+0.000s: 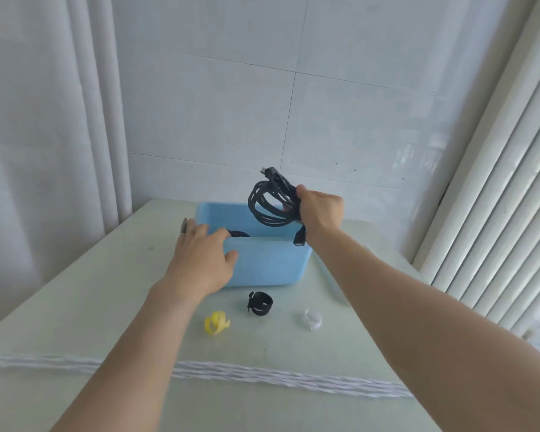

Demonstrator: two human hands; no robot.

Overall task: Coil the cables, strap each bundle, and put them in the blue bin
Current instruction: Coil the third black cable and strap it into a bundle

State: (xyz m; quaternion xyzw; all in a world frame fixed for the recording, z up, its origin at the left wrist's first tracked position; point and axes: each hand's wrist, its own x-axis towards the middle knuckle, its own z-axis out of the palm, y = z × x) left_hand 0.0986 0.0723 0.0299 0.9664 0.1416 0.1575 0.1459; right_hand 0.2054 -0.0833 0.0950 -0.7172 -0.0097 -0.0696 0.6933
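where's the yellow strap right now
In the head view, the yellow strap lies on the table, in front of the blue bin, left of the black strap.

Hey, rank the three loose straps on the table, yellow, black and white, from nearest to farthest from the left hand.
From the left hand:
1. Black strap, in front of the blue bin.
2. Yellow strap, nearer the camera; almost a tie with black.
3. White strap, rightmost.
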